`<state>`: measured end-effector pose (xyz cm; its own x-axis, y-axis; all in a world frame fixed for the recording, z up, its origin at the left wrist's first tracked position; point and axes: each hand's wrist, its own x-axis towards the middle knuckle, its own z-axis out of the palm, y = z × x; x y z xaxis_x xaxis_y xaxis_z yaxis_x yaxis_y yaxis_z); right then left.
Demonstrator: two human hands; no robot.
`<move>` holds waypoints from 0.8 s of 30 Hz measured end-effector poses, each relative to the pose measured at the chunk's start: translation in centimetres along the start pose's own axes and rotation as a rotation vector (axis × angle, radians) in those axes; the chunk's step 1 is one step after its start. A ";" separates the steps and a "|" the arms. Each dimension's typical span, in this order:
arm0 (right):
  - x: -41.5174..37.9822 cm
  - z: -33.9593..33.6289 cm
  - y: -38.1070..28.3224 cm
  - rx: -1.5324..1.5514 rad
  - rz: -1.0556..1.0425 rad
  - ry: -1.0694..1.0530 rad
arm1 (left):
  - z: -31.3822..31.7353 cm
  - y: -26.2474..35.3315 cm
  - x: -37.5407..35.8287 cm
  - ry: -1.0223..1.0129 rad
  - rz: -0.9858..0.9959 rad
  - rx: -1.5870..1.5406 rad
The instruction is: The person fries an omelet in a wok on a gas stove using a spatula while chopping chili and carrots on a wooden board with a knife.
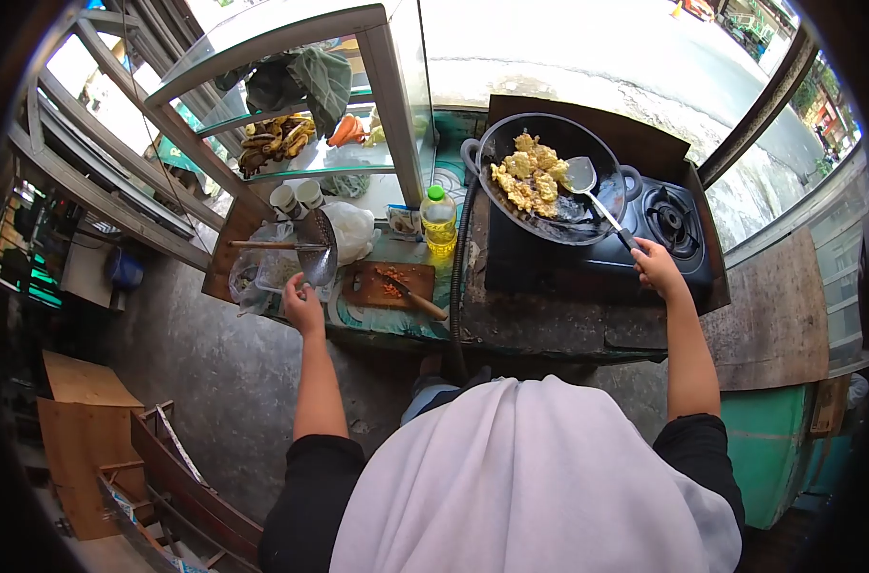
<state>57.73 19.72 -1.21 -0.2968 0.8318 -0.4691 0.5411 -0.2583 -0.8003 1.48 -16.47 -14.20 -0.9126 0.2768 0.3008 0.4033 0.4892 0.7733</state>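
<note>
My right hand grips the dark handle of a metal spatula. Its blade rests in a large wok, against scrambled egg that lies toward the wok's left side. The wok sits on a black gas stove. Over on the left, my left hand has its fingers curled together beside a clear plastic container; whatever they pinch is too small to make out. Close by, a perforated metal skimmer with a wooden handle lies across the containers.
Right of my left hand, a cutting board bears chopped orange bits and a knife. An oil bottle with a green cap stands between board and stove. Bananas lie in the glass case. A second burner is right of the wok.
</note>
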 end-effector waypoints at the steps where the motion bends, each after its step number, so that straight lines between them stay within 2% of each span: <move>1: -0.8 -0.2 0.0 -0.005 -0.012 0.021 | -0.2 -0.9 2.2 -0.017 0.060 0.064; 3: -1.6 -0.3 0.5 -0.123 -0.102 0.101 | -0.1 -2.9 6.4 -0.050 0.182 0.190; 6: -1.9 0.5 1.5 -0.433 -0.315 0.276 | -0.2 -2.5 10.3 -0.145 0.215 0.547; 7: -2.2 1.2 1.4 -0.517 -0.374 0.337 | -0.4 -1.8 11.3 -0.261 0.119 0.627; 8: -2.4 1.9 1.3 -0.601 -0.432 0.399 | -0.3 -1.8 12.3 -0.305 0.136 0.701; 11: -3.4 4.9 -0.3 -0.723 -0.456 0.474 | -0.2 -2.1 15.2 -0.464 0.164 0.911; 14: -5.7 8.1 -3.5 -0.817 -0.304 0.517 | 0.2 -3.5 17.3 -0.509 0.281 1.056; 18: -6.4 9.7 -3.7 -0.901 -0.246 0.512 | 1.0 -6.1 20.7 -0.638 0.402 1.161; 24: -7.1 10.6 -3.9 -0.973 -0.133 0.653 | 1.1 -6.4 23.7 -0.674 0.433 1.122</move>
<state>49.36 9.65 1.27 -0.0906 0.9906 0.1026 0.9924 0.0984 -0.0739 -22.65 -12.10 -12.64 -0.6229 0.7624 -0.1751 0.7753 0.5717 -0.2685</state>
